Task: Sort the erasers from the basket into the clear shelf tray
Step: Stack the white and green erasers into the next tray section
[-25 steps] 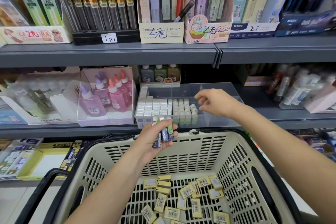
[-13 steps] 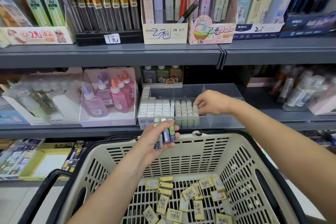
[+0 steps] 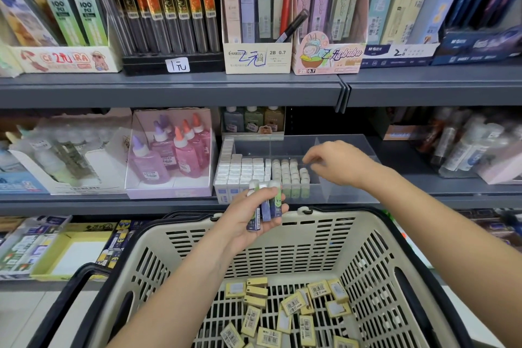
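Left hand (image 3: 248, 217) grips three erasers (image 3: 267, 202) over the basket (image 3: 367, 237), so one could easily slip back in. Right hand (image 3: 339, 164) hovers empty, fingers relaxed, above the clear tray (image 3: 347, 191); a clumsy dip topples the standing rows (image 3: 288, 175).

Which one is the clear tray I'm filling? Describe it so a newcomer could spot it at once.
Find the grey middle shelf just behind the beige basket. On it, right of the pink glue-bottle box, sits the clear tray, under the right hand. Unlike the displays beside it, it is colourless and see-through, with dividers and upright rows of white-topped erasers.
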Demonstrator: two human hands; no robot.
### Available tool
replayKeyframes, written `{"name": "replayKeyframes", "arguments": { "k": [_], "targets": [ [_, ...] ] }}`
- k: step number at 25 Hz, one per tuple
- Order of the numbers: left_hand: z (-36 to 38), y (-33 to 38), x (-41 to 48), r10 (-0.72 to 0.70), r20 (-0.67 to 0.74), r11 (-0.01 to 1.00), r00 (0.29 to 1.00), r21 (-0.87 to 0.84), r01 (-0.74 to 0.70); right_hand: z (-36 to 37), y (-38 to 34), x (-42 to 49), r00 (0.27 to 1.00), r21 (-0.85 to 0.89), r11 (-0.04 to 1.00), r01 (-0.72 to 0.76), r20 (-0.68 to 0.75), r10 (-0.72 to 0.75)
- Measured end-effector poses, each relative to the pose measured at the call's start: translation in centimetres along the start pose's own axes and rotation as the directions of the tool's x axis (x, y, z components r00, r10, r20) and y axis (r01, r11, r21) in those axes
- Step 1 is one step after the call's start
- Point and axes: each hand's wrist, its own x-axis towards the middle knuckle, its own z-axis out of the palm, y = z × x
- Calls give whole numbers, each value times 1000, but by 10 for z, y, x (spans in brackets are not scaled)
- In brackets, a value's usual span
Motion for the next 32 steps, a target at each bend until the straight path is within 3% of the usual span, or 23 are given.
{"name": "replayKeyframes", "arguments": {
  "k": [3, 5, 8, 11, 12, 14, 18, 25, 28, 30, 32],
  "targets": [
    [10, -1, 2, -21, 17, 1000, 1000, 22, 20, -1, -16, -21, 994, 420, 901, 109, -29, -107],
    [17, -3, 3, -22, 47, 998, 999, 58, 19, 7, -24, -31, 989, 464, 877, 126, 15, -149],
    [26, -6, 5, -28, 81, 999, 996, 46, 25, 4, -15, -33, 997, 642, 766, 20, 44, -62],
    [23, -2, 8, 4, 52, 1000, 999, -21, -2, -8, 7, -22, 990, 776, 629, -51, -44, 136],
    [20, 1, 8, 21, 40, 1000, 999, -15, -21, -9, 13, -15, 974, 767, 638, -63, -93, 208],
    [15, 5, 8, 48, 28, 999, 998, 23, -49, -4, 17, -2, 946, 646, 758, -95, -178, 270],
    [7, 6, 7, 61, 19, 997, 998, 48, -62, 15, 14, 17, 983, 337, 935, -107, -108, 151],
    [1, 4, 7, 40, 27, 999, 999, -12, -39, 25, 10, 24, 991, 110, 988, -112, 88, 103],
    [5, 5, 8, 29, 44, 998, 999, -57, -26, 23, 5, 17, 996, 3, 996, -89, -20, 89],
    [9, 7, 8, 35, 49, 999, 998, -39, -33, 20, -2, 9, 985, 46, 999, 5, -174, 3],
    [13, 6, 8, 41, 29, 999, 999, -21, -41, 16, -12, -2, 978, 295, 945, 142, -189, -88]
  ]
}}
